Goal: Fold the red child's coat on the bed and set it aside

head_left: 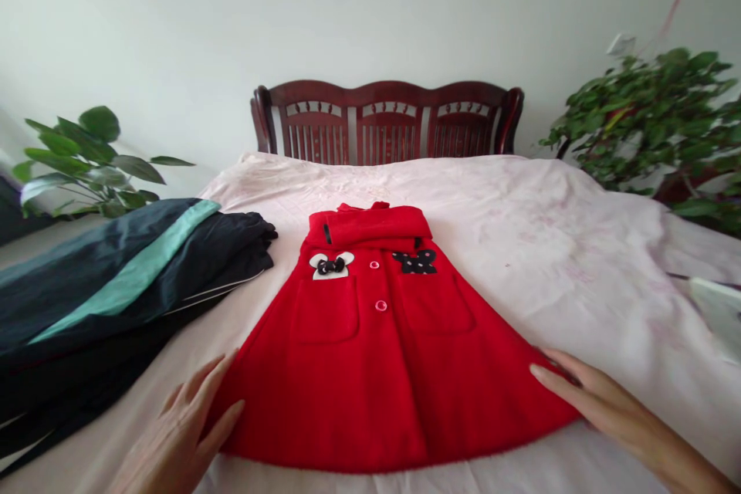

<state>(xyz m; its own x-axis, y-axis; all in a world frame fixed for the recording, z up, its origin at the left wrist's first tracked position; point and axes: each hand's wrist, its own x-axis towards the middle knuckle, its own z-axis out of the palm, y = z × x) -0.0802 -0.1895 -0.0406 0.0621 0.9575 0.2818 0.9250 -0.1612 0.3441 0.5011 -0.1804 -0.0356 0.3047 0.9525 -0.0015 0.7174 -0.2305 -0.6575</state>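
The left hand (177, 432) lies flat, fingers spread, its grip empty, fingertips touching the lower left hem of the red dress (379, 355). The right hand (602, 405) is likewise flat and spread at the right hem corner. Between them the dress lies face up, mid-bed (579, 247), collar toward the headboard (387, 120). A dark jacket (116, 285) lies near the bed's left edge.

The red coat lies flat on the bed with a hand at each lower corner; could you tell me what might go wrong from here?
1. The left hand and right hand rest only at the hem corners of the red coat, so lifting there could let the folded collar end flop open.
2. The dark folded clothes lie close on the left; a sideways fold might drag against them.
3. The pink sheet looks loose and may bunch underneath.
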